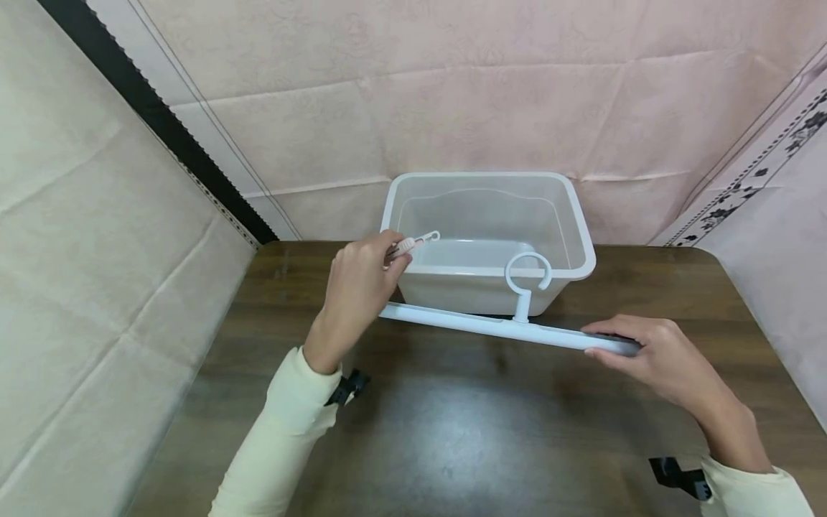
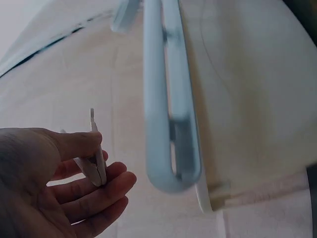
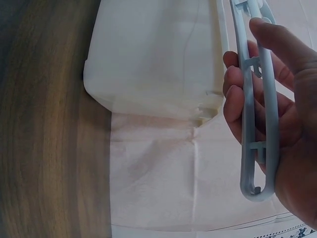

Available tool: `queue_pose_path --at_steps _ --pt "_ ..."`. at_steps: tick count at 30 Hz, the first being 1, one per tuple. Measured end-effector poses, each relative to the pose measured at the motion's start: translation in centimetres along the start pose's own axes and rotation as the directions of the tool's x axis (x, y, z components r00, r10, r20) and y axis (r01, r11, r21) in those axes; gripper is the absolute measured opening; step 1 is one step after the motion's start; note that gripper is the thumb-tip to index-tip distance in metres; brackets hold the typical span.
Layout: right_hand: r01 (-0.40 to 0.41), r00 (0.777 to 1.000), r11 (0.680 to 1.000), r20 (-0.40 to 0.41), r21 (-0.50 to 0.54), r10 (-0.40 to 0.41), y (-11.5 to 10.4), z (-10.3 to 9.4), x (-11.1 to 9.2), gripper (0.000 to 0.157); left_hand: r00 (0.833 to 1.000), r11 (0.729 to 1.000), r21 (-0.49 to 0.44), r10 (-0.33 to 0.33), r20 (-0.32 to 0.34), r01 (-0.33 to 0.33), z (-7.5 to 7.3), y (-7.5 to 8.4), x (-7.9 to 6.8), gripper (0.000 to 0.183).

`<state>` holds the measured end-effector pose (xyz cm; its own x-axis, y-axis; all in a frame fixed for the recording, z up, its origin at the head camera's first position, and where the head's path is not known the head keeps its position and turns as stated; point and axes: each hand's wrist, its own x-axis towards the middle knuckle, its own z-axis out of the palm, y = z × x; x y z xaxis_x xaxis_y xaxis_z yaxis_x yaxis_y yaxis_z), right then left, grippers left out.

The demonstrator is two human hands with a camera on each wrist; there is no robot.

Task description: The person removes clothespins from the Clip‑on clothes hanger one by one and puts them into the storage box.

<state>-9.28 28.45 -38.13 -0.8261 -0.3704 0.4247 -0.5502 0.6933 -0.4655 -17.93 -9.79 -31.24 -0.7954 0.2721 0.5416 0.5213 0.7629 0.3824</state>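
Observation:
A pale blue plastic hanger (image 1: 478, 325) with a round hook (image 1: 528, 273) is held up in front of the plastic tub. My right hand (image 1: 652, 359) grips its right end, thumb on one side and fingers on the other, as the right wrist view also shows. In my left hand (image 1: 362, 276) a small white clothes peg (image 1: 403, 248) with a looped end is pinched between thumb and fingers. The peg is over the tub's left front rim, apart from the hanger. Crossbars (image 3: 255, 62) join the hanger's two long rails.
A translucent white tub (image 1: 491, 287) stands at the back of the dark wooden table (image 1: 465, 431). Pale cloth (image 1: 491, 108) hangs behind it, and more cloth (image 1: 84, 287) lines the left side. Black straps (image 1: 349, 388) sit at both wrists.

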Motion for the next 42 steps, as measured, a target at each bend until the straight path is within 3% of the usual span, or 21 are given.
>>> queue_pose_path --at_steps 5,12,18,30,42 --pt "0.002 1.0 1.0 -0.001 0.008 -0.002 0.0 0.1 0.0 0.043 0.997 1.0 0.015 -0.007 0.074 0.006 0.2 -0.6 1.5 0.016" --pt "0.017 1.0 1.0 -0.021 0.005 -0.017 -0.1 0.1 0.0 0.043 0.989 0.998 0.025 0.055 0.137 -0.059 0.9 -0.3 3.1 0.016" --pt "0.015 1.0 1.0 -0.024 0.007 -0.015 -0.1 0.1 0.0 0.043 0.983 0.999 0.03 0.012 0.186 -0.017 1.6 -0.9 4.0 0.017" --pt "-0.007 1.0 1.0 -0.022 -0.015 0.007 -0.1 0.0 -0.2 0.042 0.955 0.997 0.078 -0.016 0.295 -0.007 3.6 -2.1 5.7 0.018" --pt "-0.011 1.0 1.0 -0.014 -0.006 0.011 0.0 -0.1 -0.2 0.04 0.931 0.998 0.052 -0.034 0.362 0.016 5.2 -3.2 6.2 0.021"
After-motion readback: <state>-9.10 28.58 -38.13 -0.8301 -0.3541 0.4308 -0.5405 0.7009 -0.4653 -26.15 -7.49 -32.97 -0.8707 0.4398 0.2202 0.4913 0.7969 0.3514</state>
